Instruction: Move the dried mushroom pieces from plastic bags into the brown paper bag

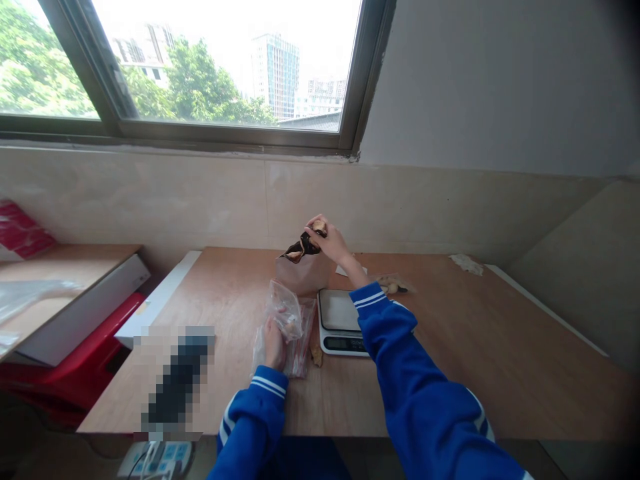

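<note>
My left hand (275, 345) is closed on a clear plastic bag (286, 308), low over a stack of flat plastic bags (300, 357). Above a pale pouch (300, 272) with a dark inside, my right hand (334, 245) pinches a tan dried piece (319, 227). Its fingers are at the pouch's open top, where more tan and dark bits show. A white digital scale (341, 310) stands right of the plastic bags, partly behind my right sleeve. One loose tan dried piece (317, 352) lies beside the scale.
Behind the scale, a small clear bag (395, 285) holds pale pieces. A blurred dark object (180, 377) lies at the table's left, above a power strip (160, 459). Crumpled white paper (467, 264) is at the back right. A red object (95, 360) stands beyond the left edge.
</note>
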Demonstrator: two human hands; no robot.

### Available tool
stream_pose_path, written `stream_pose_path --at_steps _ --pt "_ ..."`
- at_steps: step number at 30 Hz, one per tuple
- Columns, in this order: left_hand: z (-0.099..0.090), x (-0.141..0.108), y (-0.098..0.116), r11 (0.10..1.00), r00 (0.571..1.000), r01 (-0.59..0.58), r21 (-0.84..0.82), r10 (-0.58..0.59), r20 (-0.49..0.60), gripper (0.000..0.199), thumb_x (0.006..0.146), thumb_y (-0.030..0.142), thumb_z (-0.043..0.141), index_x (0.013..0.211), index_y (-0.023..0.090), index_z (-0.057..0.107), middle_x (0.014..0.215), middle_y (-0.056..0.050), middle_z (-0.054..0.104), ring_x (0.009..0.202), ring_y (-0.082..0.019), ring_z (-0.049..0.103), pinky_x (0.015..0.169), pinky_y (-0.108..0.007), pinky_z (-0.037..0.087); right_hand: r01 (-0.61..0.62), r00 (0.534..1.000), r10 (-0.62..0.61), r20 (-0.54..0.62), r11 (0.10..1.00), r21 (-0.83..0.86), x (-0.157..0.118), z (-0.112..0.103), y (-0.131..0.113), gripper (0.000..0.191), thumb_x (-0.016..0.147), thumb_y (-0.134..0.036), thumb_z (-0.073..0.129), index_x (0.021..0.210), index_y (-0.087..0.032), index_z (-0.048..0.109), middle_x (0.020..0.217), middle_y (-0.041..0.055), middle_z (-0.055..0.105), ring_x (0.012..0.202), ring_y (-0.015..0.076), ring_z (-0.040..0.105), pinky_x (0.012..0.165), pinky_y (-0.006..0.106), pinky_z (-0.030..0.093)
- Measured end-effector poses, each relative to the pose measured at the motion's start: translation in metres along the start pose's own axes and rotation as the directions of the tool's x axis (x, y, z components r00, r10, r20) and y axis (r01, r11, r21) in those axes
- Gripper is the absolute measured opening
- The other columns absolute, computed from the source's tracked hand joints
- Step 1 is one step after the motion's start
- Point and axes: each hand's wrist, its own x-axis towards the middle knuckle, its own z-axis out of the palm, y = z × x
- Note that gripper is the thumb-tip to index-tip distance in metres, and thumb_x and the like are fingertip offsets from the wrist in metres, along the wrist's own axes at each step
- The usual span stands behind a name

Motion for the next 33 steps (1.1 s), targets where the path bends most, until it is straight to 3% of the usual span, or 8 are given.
stream_pose_path --at_steps 4,7,11,14,17,25,29,33 --pt "-0.002 0.003 -0.004 1.000 1.000 -0.005 0.023 0.005 -0.007 0.039 0.073 0.048 0.067 0.093 0.016 0.060 0.054 0.003 0.051 0.040 -0.008 0.043 0.034 -0.018 0.022 -0.034 0.993 0.039 -0.113 0.998 0.046 -0.001 0.001 0.002 0.029 0.085 -0.050 0.055 0.088 -0.021 0.057 0.082 0.0015 0.065 0.077 0.0184 0.062 0.073 0.027 0.045" --pt "-0.003 0.004 -0.005 0.999 1.000 -0.017 0.044 0.018 -0.004 0.039 0.075 0.049 0.065 0.094 0.016 0.061 0.056 0.002 0.054 0.040 -0.007 0.043 0.034 -0.019 0.024 -0.013 0.993 0.009 -0.114 0.999 -0.038 -0.004 0.003 0.001 0.028 0.088 -0.049 0.052 0.091 -0.021 0.057 0.087 0.0037 0.066 0.081 0.0196 0.062 0.075 0.028 0.045" --pt "-0.003 0.003 -0.004 0.999 1.000 -0.015 0.029 0.015 0.007 0.038 0.075 0.048 0.065 0.094 0.015 0.060 0.059 0.002 0.055 0.042 -0.007 0.044 0.035 -0.018 0.025 0.077 0.996 -0.065 0.059 0.970 -0.232 -0.011 0.004 -0.004 0.022 0.090 -0.043 0.052 0.094 -0.023 0.060 0.099 0.0048 0.065 0.085 0.0195 0.061 0.071 0.026 0.043" --pt "-0.002 0.002 -0.003 1.000 1.000 -0.017 0.019 0.017 0.023 0.037 0.075 0.048 0.065 0.093 0.015 0.060 0.054 0.004 0.050 0.039 -0.006 0.040 0.035 -0.017 0.022 0.121 0.977 -0.082 0.197 0.973 -0.195 -0.012 0.004 -0.004 0.020 0.087 -0.042 0.057 0.092 -0.024 0.063 0.098 0.0025 0.065 0.086 0.0178 0.061 0.072 0.024 0.043" --pt "-0.001 0.000 -0.001 1.000 1.000 -0.013 0.019 0.013 0.011 0.037 0.073 0.048 0.067 0.090 0.016 0.060 0.053 0.004 0.050 0.039 -0.006 0.040 0.034 -0.017 0.022 0.116 0.965 -0.082 0.248 0.985 -0.125 -0.014 0.001 -0.001 0.023 0.085 -0.044 0.060 0.092 -0.022 0.064 0.095 0.0011 0.067 0.086 0.0167 0.060 0.076 0.025 0.043" --pt "0.001 -0.001 0.001 1.000 1.000 -0.017 -0.003 0.017 0.008 0.037 0.074 0.047 0.067 0.090 0.015 0.061 0.054 0.003 0.051 0.039 -0.006 0.040 0.034 -0.018 0.021 0.017 0.881 0.136 0.454 0.949 -0.316 -0.011 -0.009 -0.019 0.033 0.092 -0.046 0.051 0.089 -0.018 0.067 0.093 0.0049 0.071 0.082 0.0167 0.061 0.068 0.023 0.040" --pt "-0.002 0.001 -0.003 0.999 0.999 -0.039 0.000 0.039 0.024 0.038 0.074 0.048 0.066 0.091 0.014 0.061 0.055 0.004 0.051 0.040 -0.006 0.039 0.034 -0.017 0.022 -0.030 0.880 0.176 0.441 0.947 -0.318 -0.008 -0.007 -0.023 0.030 0.091 -0.044 0.053 0.096 -0.017 0.066 0.096 0.0066 0.070 0.084 0.0171 0.062 0.071 0.024 0.043" --pt "-0.005 0.004 -0.006 0.999 0.999 -0.031 0.013 0.030 0.022 0.039 0.074 0.048 0.066 0.093 0.015 0.062 0.055 0.005 0.050 0.040 -0.006 0.039 0.035 -0.017 0.022 0.082 0.965 -0.021 0.261 0.970 -0.228 -0.013 -0.005 -0.019 0.024 0.090 -0.032 0.056 0.106 -0.016 0.062 0.106 0.0089 0.065 0.099 0.0196 0.060 0.088 0.030 0.045"
